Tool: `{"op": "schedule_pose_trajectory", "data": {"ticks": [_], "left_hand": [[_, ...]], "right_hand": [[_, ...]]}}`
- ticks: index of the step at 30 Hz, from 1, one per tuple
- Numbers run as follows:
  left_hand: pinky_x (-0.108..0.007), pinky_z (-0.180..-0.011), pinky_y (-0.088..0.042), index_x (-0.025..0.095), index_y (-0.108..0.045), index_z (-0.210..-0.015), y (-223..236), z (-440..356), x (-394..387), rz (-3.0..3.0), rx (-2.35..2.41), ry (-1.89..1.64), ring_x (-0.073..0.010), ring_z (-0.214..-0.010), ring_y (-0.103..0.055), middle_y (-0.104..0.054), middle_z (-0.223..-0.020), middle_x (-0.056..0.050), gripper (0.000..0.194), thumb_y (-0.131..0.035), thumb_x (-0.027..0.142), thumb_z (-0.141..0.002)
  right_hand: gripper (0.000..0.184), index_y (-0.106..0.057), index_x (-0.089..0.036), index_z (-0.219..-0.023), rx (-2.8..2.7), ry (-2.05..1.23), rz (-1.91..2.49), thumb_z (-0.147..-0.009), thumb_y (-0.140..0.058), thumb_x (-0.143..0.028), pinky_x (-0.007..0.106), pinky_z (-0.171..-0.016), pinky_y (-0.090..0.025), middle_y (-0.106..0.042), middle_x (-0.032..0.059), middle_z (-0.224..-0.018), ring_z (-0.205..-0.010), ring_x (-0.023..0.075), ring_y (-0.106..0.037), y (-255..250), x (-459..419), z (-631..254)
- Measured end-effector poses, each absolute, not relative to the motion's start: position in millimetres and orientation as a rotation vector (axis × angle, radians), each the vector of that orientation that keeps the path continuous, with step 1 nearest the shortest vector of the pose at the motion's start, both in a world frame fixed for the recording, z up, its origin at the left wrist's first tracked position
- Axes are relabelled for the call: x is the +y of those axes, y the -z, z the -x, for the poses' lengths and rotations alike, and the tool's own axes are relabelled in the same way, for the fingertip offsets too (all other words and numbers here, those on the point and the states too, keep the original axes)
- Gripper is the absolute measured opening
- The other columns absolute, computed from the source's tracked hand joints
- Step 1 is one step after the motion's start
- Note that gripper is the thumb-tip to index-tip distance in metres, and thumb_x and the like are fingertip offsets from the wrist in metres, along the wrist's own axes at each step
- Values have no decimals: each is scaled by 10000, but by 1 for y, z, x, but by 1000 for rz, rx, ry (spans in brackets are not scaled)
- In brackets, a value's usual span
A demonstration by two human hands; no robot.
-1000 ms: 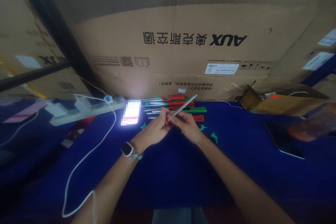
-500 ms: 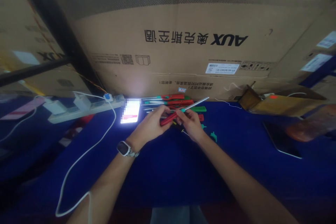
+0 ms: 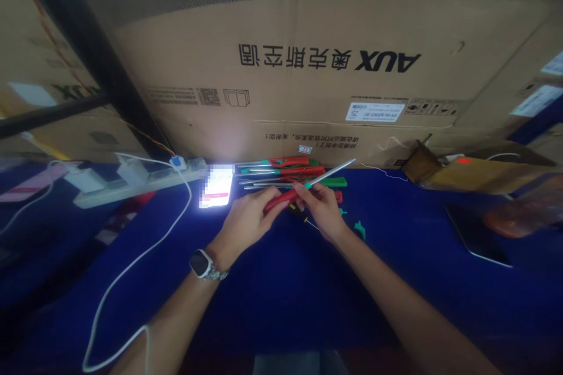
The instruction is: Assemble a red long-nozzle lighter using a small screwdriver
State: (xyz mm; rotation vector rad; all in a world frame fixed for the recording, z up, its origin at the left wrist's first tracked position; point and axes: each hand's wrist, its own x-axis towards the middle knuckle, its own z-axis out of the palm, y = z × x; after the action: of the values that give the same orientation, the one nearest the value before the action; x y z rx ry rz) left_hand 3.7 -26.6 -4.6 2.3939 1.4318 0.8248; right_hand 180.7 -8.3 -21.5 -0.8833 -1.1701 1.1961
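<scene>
Fingers of left hand (image 3: 246,218) and right hand (image 3: 326,214) grip red plastic-handled, silver-tubed tool (image 3: 332,173); light, steady support suits it best.

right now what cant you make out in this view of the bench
- Red lighter-like tool: in the head view, the fingers of the left hand and right hand cover parts of its handle.
- Yellow-and-black handled tool: mostly hidden behind the right hand.
- Phone: its screen is glaring and pixelated, unreadable.
- Small label: too small to read.
</scene>
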Motion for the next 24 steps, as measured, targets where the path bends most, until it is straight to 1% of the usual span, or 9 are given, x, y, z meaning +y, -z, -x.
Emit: {"op": "schedule_pose_trajectory", "data": {"ticks": [3, 5, 7, 10, 13, 16, 18, 20, 24], "left_hand": [[-244, -550, -382, 223, -622, -1013, 4, -9, -26, -2365, 1408, -780, -165, -635, -649, -713, -785, -14, 253, -452, 411, -1003], [-239, -567, -408, 239, -622, -1052, 5, -11, -25, -2311, 1379, -777, -160, -650, -664, -728, -812, -8, 256, -436, 409, -1010], [-221, -530, -408, 240, -630, -1029, 9, -11, -24, -2210, 1353, -794, -132, -570, -638, -727, -790, 4, 288, -430, 447, -1009], [-200, -436, -383, 214, -628, -947, 15, -9, -21, -2006, 1291, -845, -87, -413, -545, -711, -730, 12, 344, -457, 510, -985], [-193, -379, -367, 198, -623, -928, 20, -9, -20, -1851, 1215, -854, -67, -357, -499, -732, -773, -1, 353, -500, 528, -958], [-190, -364, -335, 180, -632, -923, 19, -10, -21, -1823, 1176, -851, -60, -342, -463, -725, -730, -10, 348, -504, 502, -960], [-189, -378, -328, 170, -648, -926, 17, -12, -22, -1862, 1152, -848, -62, -354, -457, -691, -660, 1, 341, -486, 467, -975], [-188, -412, -348, 166, -666, -935, 14, -13, -23, -1919, 1135, -837, -75, -402, -498, -657, -621, 11, 334, -475, 436, -984], [-194, -499, -403, 171, -685, -971, 11, -12, -25, -2005, 1122, -837, -108, -549, -605, -646, -640, 9, 321, -464, 403, -995]], "right_hand": [[443, -601, -181, -637, -1206, -1178, 958, -681, -787, -581, 254, -482, -341, -527, -38, -510, -464, 87, -428, 21, -8, -181], [474, -584, -184, -623, -1220, -1150, 996, -680, -771, -616, 250, -461, -322, -518, -39, -497, -448, 86, -417, 20, -8, -180], [500, -571, -185, -613, -1244, -1146, 1017, -702, -736, -648, 248, -450, -309, -498, -40, -488, -447, 86, -408, 19, -8, -180], [502, -589, -186, -675, -1221, -1244, 952, -775, -645, -675, 248, -461, -339, -529, -29, -546, -470, 96, -441, 17, -7, -182], [420, -609, -192, -769, -1124, -1228, 866, -768, -700, -603, 243, -474, -353, -552, -39, -588, -480, 92, -451, 18, -5, -184], [379, -610, -182, -747, -1106, -1142, 855, -713, -797, -510, 240, -467, -317, -531, -54, -550, -454, 72, -409, 23, -3, -184], [377, -622, -173, -747, -1097, -1178, 841, -705, -811, -496, 241, -463, -304, -527, -54, -537, -445, 65, -397, 26, -3, -183], [374, -628, -166, -748, -1077, -1239, 818, -698, -822, -482, 240, -460, -294, -516, -57, -528, -443, 61, -391, 27, -3, -181], [389, -582, -175, -682, -1043, -1321, 788, -688, -836, -468, 238, -440, -269, -447, -80, -472, -419, 50, -339, 24, -7, -179]]}}
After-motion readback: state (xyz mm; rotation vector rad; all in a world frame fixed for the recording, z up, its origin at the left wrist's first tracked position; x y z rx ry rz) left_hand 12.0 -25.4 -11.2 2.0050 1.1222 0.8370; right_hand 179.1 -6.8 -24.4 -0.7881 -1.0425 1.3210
